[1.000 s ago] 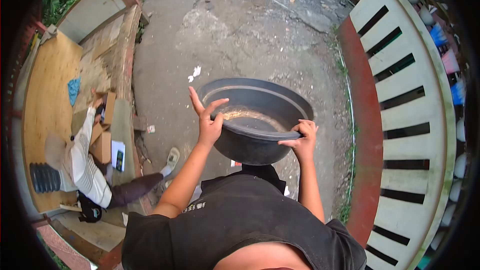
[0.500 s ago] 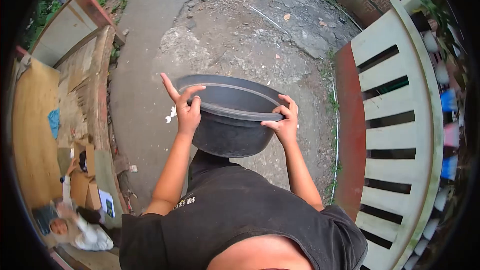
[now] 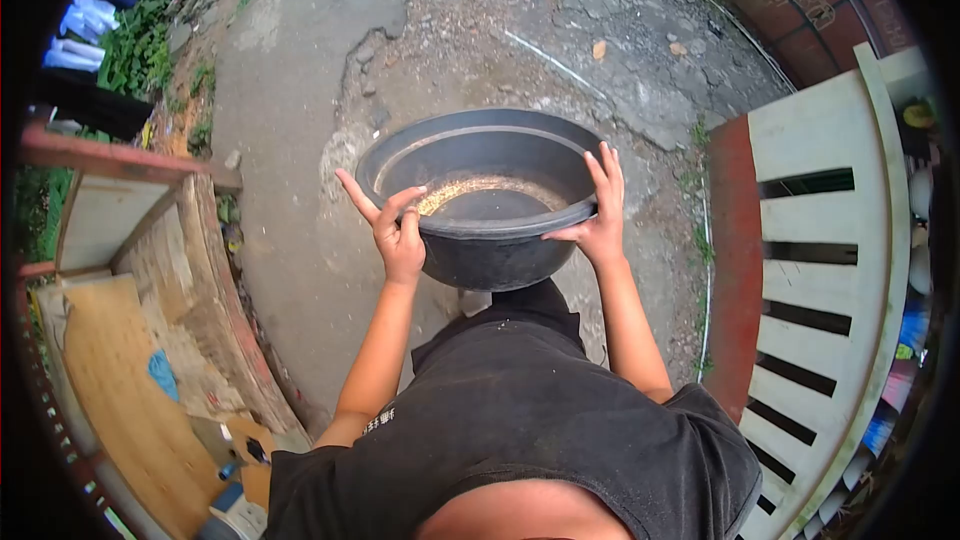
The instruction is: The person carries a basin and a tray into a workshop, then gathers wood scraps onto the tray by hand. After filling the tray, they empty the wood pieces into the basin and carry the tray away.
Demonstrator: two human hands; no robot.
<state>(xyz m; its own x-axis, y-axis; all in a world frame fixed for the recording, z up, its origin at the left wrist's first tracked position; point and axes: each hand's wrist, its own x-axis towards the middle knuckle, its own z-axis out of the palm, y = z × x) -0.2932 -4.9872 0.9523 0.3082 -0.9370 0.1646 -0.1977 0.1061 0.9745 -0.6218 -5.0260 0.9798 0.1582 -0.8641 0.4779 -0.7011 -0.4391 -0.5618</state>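
Head view, left hand [image 3: 398, 236], right hand [image 3: 598, 214], gripping basin [image 3: 480, 202] rim

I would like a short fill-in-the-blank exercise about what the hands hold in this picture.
1. Both hands grip the rim of a large black ____.
2. Inside the basin, a thin layer of yellowish ____ lies on the bottom.
3. The left hand holds the rim while its index finger points ____.
4. To the side of the right hand stands a white slatted ____.

Missing words: basin; grain; up; fence
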